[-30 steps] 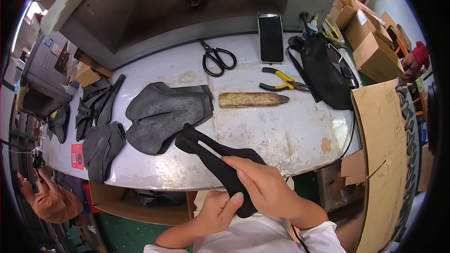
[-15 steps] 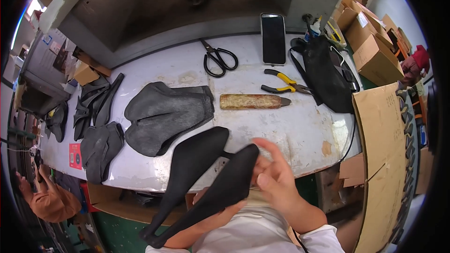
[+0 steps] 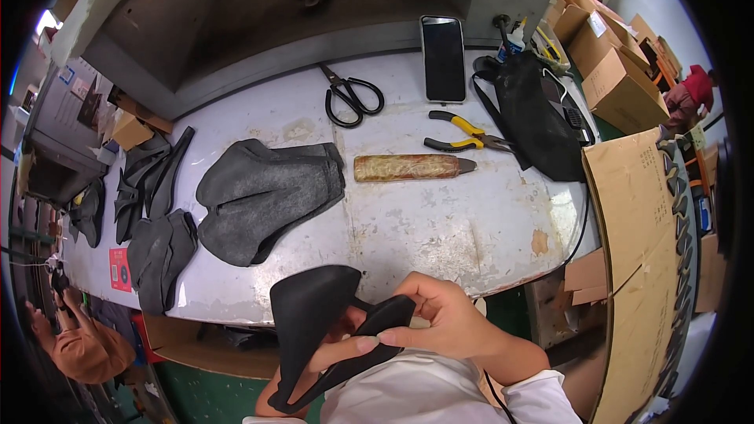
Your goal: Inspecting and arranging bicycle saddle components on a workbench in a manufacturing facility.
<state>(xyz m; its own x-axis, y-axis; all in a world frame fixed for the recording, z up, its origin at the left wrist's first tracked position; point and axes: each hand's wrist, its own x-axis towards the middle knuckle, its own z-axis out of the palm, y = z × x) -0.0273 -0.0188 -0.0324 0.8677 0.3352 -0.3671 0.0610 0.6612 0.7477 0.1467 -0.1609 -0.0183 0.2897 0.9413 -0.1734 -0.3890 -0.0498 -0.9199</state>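
A black shoe upper [image 3: 312,306], with a broad side and a second side joined by a narrow bridge, is held over my lap just off the table's near edge. My left hand [image 3: 339,349] reaches through it from below, its thumb on the outer face and its other fingers mostly behind the material. My right hand [image 3: 440,316] pinches the right-hand side near its upper end. The two thumb tips almost meet. Beyond, a flat stack of grey-black upper pieces [image 3: 271,196] lies on the table, left of a knife with a tape-wrapped handle [image 3: 408,167].
Black-handled scissors [image 3: 353,100], a phone [image 3: 443,59], yellow-and-black pliers [image 3: 471,133] and a black pouch [image 3: 542,118] lie farther back. More dark pieces [image 3: 161,255] sit at left. A cardboard sheet [image 3: 628,251] stands at right. Another person [image 3: 90,345] is at far left.
The shoe upper has come lower and been turned and bent in my hands. My right hand has moved down and closed on its edge; my left thumb now shows on it.
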